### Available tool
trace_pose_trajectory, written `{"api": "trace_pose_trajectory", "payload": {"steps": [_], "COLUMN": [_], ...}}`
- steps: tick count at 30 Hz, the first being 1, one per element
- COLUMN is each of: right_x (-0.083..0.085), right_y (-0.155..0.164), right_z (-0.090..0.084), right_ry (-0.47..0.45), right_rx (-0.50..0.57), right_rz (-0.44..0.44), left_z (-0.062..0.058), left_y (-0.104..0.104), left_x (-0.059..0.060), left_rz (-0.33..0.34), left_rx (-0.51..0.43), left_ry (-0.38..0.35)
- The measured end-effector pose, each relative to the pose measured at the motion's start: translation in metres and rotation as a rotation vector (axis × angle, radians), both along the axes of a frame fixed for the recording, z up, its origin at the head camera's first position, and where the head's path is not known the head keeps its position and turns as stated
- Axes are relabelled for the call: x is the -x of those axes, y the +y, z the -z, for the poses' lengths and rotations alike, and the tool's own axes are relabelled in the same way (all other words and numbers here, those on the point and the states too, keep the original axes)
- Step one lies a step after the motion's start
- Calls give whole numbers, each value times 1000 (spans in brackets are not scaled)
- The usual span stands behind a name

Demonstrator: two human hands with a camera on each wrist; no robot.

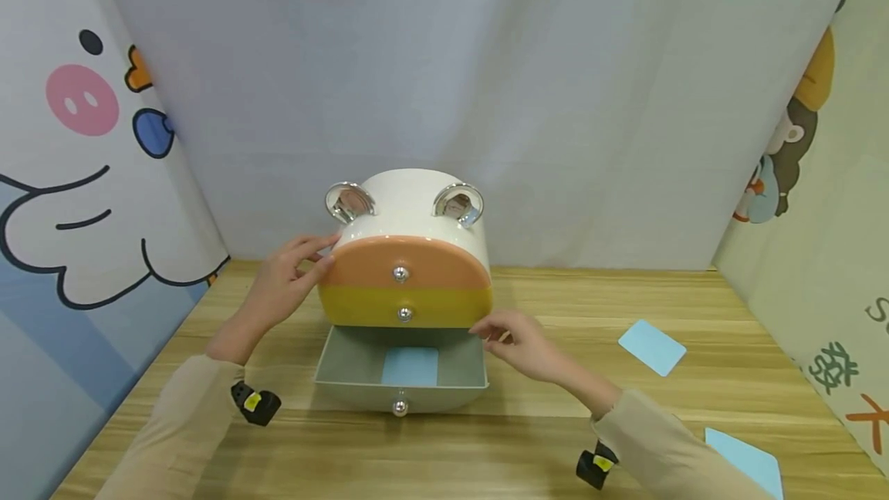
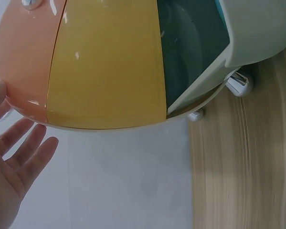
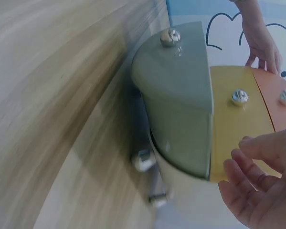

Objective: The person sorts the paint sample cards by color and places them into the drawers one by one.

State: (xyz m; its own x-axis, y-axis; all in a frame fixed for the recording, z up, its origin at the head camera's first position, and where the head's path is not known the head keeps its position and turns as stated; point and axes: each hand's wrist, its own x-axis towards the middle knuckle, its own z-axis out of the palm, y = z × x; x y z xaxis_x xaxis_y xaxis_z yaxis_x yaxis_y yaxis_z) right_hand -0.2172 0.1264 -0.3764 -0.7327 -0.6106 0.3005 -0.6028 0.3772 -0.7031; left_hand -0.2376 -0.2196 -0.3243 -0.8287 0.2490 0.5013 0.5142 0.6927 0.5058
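My left hand (image 1: 288, 278) rests spread-fingered on the bear-eared drawer cabinet (image 1: 406, 253), touching its orange drawer (image 1: 410, 265). My right hand (image 1: 521, 342), fingers relaxed, hovers beside the pulled-out green bottom drawer (image 1: 399, 388). The glossy plastic looks light, rigid and slippery; its chrome knob (image 1: 399, 407) seems the surest hold.

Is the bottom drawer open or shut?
Open: the green drawer sticks out past the yellow drawer, showing a blue card inside.

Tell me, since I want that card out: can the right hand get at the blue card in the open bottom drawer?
Probably yes. The right hand hovers at the drawer's right rim, the blue card lies uncovered inside, and nothing sits between them.
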Motion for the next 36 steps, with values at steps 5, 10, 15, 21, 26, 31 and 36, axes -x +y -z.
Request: {"api": "trace_pose_trajectory", "payload": {"steps": [5, 10, 15, 21, 26, 31, 36], "right_x": [-7, -25, -42, -59, -69, -81, -85], "right_y": [40, 90, 140, 203, 250, 284, 304], "right_z": [-7, -12, -3, 17, 35, 53, 74], "right_ry": [-10, -58, 4, -1, -56, -171, -289], "right_rx": [-31, -125, -156, -233, -339, -511, -638], "right_rz": [38, 105, 164, 278, 301, 318, 338], "left_z": [0, 0, 1, 1, 1, 1, 1], "left_y": [0, 0, -1, -1, -1, -2, -2], "left_x": [0, -1, -2, -1, 0, 0, 1], "left_rz": [-2, 1, 3, 10, 9, 8, 8], "left_rx": [10, 12, 6, -2, -4, -4, 1], "left_ry": [6, 12, 12, 18, 30, 38, 41]}}
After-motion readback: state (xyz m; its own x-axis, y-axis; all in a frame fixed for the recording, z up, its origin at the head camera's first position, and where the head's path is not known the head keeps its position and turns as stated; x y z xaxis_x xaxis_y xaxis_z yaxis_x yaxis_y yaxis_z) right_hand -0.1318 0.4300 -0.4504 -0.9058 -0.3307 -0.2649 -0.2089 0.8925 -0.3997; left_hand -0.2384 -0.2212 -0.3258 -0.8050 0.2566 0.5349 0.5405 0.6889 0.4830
